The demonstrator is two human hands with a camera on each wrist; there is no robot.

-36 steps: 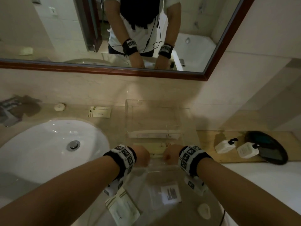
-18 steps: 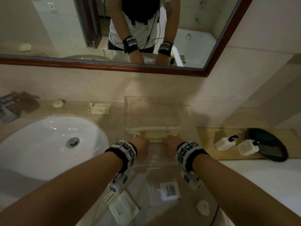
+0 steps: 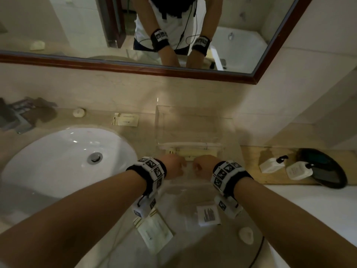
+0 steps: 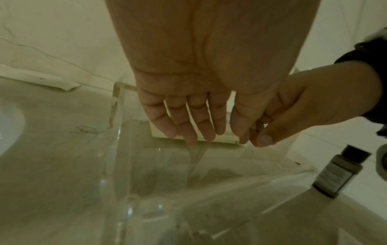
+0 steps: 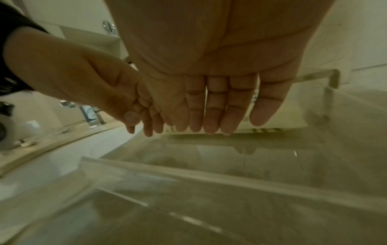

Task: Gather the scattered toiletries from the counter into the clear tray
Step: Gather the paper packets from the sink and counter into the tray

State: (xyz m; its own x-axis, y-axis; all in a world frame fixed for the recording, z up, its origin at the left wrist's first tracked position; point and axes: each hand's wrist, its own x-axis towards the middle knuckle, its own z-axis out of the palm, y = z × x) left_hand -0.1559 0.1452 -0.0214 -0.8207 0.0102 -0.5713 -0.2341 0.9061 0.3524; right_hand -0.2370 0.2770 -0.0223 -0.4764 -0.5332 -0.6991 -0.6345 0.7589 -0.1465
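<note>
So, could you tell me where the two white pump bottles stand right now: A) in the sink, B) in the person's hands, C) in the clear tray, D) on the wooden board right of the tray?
D: both pump bottles stand on the wooden board, outside the tray.

My left hand (image 3: 172, 165) and right hand (image 3: 204, 165) covered the near edge of the flat packet (image 3: 195, 152). Its print was too small to read. The clear tray (image 3: 222, 132) walls were hard to trace. The dark bottle (image 4: 339, 170) was blurred.
</note>
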